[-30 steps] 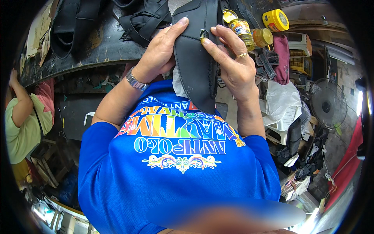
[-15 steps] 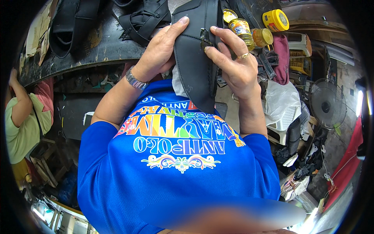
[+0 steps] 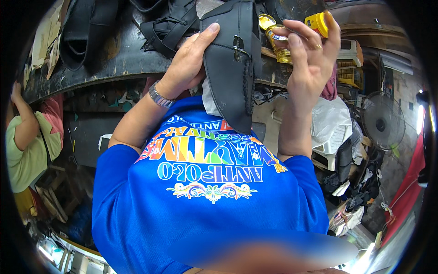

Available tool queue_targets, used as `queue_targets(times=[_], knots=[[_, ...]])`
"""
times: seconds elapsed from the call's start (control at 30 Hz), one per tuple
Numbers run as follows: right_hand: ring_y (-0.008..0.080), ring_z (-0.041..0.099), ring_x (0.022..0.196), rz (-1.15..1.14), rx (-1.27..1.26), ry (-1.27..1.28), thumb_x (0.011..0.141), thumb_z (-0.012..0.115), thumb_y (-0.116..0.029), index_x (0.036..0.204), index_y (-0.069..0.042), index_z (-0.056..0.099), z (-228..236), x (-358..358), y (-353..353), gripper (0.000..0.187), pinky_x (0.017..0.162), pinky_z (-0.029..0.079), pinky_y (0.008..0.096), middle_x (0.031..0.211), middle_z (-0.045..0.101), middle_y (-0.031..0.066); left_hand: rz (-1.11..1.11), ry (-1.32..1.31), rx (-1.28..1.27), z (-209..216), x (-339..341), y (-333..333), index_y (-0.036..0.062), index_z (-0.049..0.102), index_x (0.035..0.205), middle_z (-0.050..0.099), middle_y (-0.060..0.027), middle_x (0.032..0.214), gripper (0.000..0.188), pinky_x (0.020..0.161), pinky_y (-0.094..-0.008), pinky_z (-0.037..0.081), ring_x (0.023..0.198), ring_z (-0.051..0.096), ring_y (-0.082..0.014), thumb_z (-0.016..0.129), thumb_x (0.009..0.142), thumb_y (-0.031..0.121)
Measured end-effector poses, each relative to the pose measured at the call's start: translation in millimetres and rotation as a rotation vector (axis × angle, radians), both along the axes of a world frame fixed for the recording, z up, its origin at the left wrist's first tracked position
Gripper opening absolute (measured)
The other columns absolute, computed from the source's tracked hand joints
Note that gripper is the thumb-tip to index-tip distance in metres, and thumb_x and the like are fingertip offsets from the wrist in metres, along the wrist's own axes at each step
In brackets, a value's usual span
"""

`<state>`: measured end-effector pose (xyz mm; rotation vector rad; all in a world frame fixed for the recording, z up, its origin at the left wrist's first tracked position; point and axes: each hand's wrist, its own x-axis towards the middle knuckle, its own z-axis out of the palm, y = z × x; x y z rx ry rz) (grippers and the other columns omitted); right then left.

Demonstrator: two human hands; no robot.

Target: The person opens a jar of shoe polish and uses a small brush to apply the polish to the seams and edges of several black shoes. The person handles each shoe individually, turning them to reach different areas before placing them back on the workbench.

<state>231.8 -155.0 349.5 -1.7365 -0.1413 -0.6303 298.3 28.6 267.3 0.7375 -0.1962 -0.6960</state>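
My left hand (image 3: 189, 59) is closed on a black leather-like piece (image 3: 226, 86), apparently a shoe upper, with its thumb lying on top. The piece tapers toward my blue shirt and has a gathered, stitched edge on its right. A small shiny dark ornament (image 3: 238, 48), perhaps a buckle, sits on its upper part. Off to the right, my right hand (image 3: 310, 64) is raised with its fingers apart and nothing visible in them. It partly covers a glass jar (image 3: 282, 54) with yellowish contents and a yellow tub (image 3: 315, 23).
Black strappy pieces (image 3: 171, 27) and a larger black piece (image 3: 86, 32) lie on the dark worktable (image 3: 123, 57). An open yellow lid or tin (image 3: 266, 21) is beside the jar. A white plastic stool (image 3: 331, 141) and a fan (image 3: 383, 121) stand right. Another person (image 3: 32, 132) is at far left.
My right hand has left the ornament and moved right and up, in front of the jars. The left hand still holds the black piece in nearly the same place.
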Motion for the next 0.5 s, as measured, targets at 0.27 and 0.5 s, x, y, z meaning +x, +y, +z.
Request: queue_targets(times=[0.27,0.5], knots=[[0.0213,0.068,0.101,0.54,0.314,0.0,0.098,0.062,-0.004,0.161,-0.005,0.014,43.2,48.4,8.6,0.079,0.09,0.055,0.0338,0.111,0.069,0.0206,0.36,-0.866,0.274,21.9,-8.3,14.6,-0.0033,0.066,0.114,0.072,-0.0108,0.112,0.037,0.08,-0.0282,0.055,0.094,0.071,-0.0162,0.054,0.107,0.031],[0.0196,0.069,0.101,0.508,-0.096,-0.142,0.08,0.064,0.016,0.155,-0.005,0.03,56.1,28.7,29.9,0.084,0.089,0.055,0.0344,0.11,0.068,0.0111,0.056,-0.934,0.463,-12.6,13.6,54.3,0.0005,0.07,0.117,0.072,-0.009,0.118,0.024,0.095,-0.0337,0.051,0.107,0.069,-0.0238,0.071,0.095,0.008]])
